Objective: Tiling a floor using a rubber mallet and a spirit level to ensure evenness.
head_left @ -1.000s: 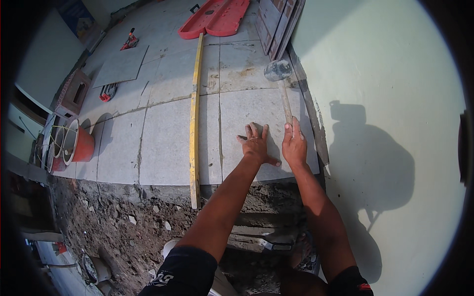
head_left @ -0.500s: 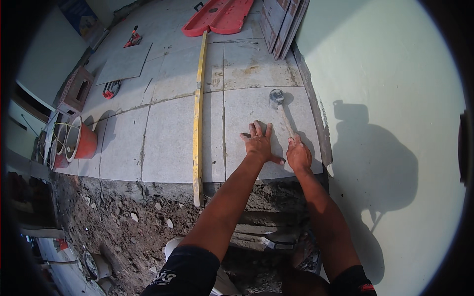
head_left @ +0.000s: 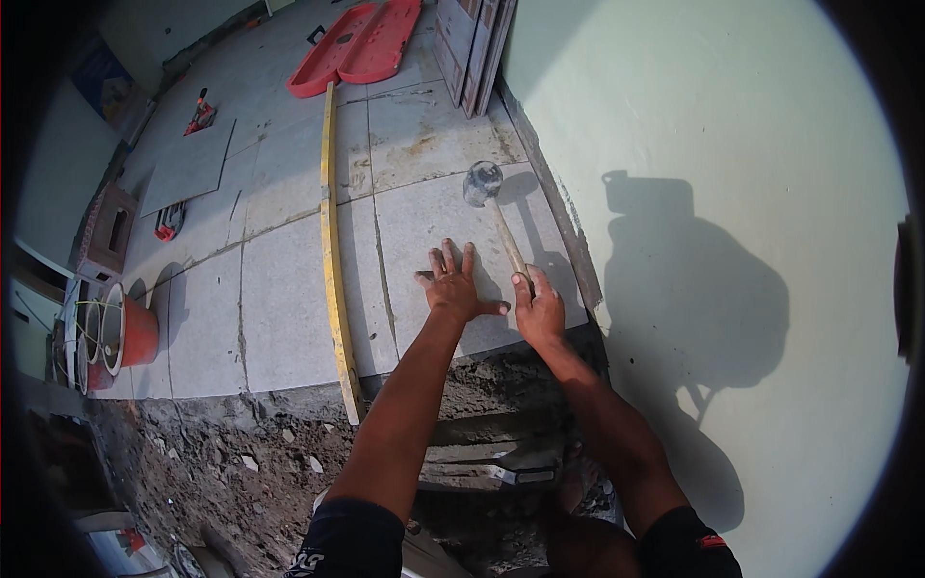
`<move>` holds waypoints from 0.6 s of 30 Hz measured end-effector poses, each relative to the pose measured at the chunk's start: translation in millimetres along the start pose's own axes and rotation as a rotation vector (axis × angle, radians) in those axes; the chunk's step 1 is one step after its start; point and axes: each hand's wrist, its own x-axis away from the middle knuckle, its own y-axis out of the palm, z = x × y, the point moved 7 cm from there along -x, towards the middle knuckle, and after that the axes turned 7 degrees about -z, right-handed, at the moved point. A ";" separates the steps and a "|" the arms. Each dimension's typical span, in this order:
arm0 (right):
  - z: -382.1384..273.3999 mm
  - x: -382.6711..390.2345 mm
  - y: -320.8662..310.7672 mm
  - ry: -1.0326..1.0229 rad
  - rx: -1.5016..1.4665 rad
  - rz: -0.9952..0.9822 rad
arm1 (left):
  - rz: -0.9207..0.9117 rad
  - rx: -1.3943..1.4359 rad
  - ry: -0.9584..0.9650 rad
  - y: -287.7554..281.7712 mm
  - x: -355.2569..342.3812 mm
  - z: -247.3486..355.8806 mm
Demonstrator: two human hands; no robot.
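Observation:
My left hand (head_left: 453,291) lies flat with fingers spread on a pale grey floor tile (head_left: 414,217) beside the wall. In my right hand (head_left: 541,310) is the wooden handle of a rubber mallet (head_left: 482,183), fingers wrapped round its lower end. The dark, dusty mallet head points away from me over the far part of this tile. Its shadow falls apart from it to the right, so the head appears raised off the surface. Left of my left hand, a long yellow straightedge (head_left: 334,260) lies across the tiles, its near end reaching past the tile edge.
Rough soil (head_left: 222,462) with stone chips borders the tiles nearby. A green wall (head_left: 694,125) stands at the right. Stacked tiles (head_left: 472,48) lean there, near an open red case (head_left: 356,48). Orange buckets (head_left: 137,330), a loose tile (head_left: 193,169) and red tools (head_left: 170,222) are at left.
The view has shifted, moving the scene leftward. The mallet head has lifted, and its shadow now lies farther from it. My left hand stays flat on the tile.

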 end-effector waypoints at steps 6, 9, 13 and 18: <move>-4.7 -2.2 -16.7 -0.217 0.065 0.187 | -0.012 0.001 -0.002 -1.6 -1.0 -0.8; 22.5 -14.1 -1.6 -0.038 0.322 -0.066 | -0.017 -0.004 -0.004 -0.2 0.1 1.3; 15.4 -3.7 -5.5 -0.121 0.200 0.057 | -0.002 0.005 -0.001 -2.1 -2.7 0.4; 27.2 4.4 -6.3 0.059 0.081 -0.041 | -0.004 0.000 0.003 0.5 -1.8 2.1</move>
